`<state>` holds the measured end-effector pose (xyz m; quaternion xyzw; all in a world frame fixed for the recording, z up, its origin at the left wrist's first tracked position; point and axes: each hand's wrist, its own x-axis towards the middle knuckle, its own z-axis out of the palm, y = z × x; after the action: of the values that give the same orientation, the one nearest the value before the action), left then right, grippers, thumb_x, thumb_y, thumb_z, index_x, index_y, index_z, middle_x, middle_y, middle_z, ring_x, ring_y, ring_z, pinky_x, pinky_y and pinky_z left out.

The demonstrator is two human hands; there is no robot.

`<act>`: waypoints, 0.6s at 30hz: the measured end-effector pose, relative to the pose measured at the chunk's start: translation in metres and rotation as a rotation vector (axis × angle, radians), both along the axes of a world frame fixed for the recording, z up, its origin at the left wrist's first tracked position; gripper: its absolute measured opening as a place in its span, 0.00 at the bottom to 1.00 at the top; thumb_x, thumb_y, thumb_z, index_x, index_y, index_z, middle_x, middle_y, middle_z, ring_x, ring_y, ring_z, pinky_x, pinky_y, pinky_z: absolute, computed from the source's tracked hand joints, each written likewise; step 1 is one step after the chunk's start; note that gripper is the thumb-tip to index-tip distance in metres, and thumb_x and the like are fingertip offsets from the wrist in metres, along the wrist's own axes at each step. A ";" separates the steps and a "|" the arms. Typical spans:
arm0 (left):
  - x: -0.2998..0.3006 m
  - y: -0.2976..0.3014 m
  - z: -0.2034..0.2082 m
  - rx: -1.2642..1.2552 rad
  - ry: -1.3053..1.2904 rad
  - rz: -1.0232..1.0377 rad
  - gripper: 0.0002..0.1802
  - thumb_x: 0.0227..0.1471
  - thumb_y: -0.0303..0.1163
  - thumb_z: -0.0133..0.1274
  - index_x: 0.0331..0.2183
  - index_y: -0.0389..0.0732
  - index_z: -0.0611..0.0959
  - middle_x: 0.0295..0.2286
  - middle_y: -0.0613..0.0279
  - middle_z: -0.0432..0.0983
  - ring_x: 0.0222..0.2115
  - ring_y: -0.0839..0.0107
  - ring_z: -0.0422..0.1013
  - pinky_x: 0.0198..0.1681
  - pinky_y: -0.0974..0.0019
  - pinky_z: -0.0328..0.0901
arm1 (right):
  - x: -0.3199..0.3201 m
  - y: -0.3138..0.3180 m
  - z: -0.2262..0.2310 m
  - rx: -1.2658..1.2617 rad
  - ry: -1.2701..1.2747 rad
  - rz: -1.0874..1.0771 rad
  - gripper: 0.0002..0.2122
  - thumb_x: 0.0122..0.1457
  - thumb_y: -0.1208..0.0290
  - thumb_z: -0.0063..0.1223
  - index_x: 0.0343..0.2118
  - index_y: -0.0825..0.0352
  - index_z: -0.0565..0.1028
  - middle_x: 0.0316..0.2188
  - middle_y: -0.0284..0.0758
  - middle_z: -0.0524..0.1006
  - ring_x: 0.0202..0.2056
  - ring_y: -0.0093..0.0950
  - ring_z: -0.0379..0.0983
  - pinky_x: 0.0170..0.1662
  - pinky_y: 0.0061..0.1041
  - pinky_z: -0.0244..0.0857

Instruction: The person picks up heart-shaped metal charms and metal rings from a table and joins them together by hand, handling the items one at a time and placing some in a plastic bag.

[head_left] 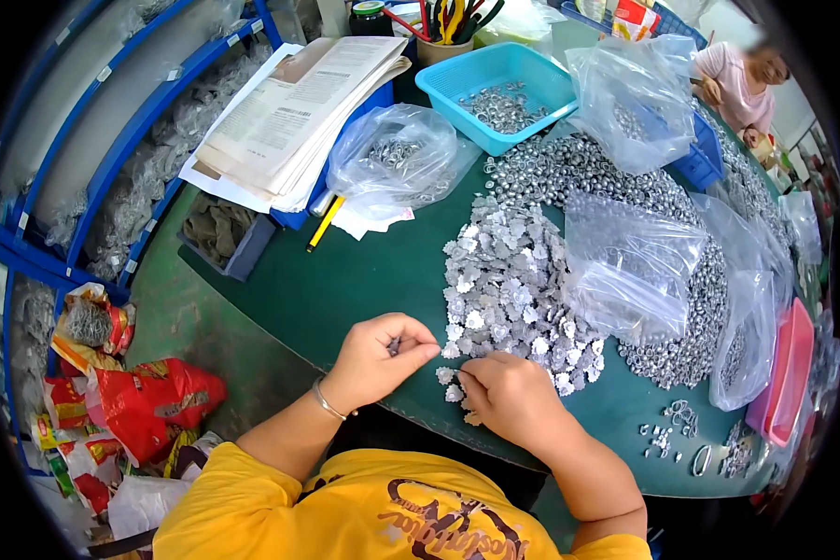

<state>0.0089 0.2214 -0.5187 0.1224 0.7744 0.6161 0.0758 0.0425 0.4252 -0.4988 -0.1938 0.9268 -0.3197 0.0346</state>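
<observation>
My left hand (383, 357) is curled at the near table edge, a silver bangle on its wrist. Small grey metal pieces (394, 346) show inside its bent fingers; their shape is mostly hidden. Close by on the right, my right hand (511, 394) has its thumb and fingers pinched together at the near edge of a heap of flat, leaf-shaped silver metal pieces (509, 280). Whatever it holds is hidden. A few loose leaf-shaped pieces (454, 393) lie beside its fingertips.
Rounder metal parts (588, 173) spread behind the heap, partly under a clear plastic bag (635, 252). A turquoise basket (532, 138), newspapers (299, 117) and a yellow pencil (325, 224) lie farther back. A pink tray (784, 373) is at right. Another person (742, 89) sits at far right.
</observation>
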 end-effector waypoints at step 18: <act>0.002 0.020 -0.003 -0.182 0.201 -0.042 0.04 0.47 0.23 0.60 0.29 0.38 0.81 0.21 0.64 0.70 0.19 0.70 0.67 0.23 0.69 0.63 | -0.002 0.011 -0.011 -0.404 -0.132 -0.076 0.05 0.49 0.76 0.62 0.29 0.66 0.78 0.22 0.33 0.76 0.23 0.25 0.73 0.23 0.26 0.66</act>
<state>0.0105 0.2412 -0.5221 0.1923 0.8282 0.5261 0.0214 0.0405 0.4366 -0.5093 -0.1405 0.8462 -0.5122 0.0434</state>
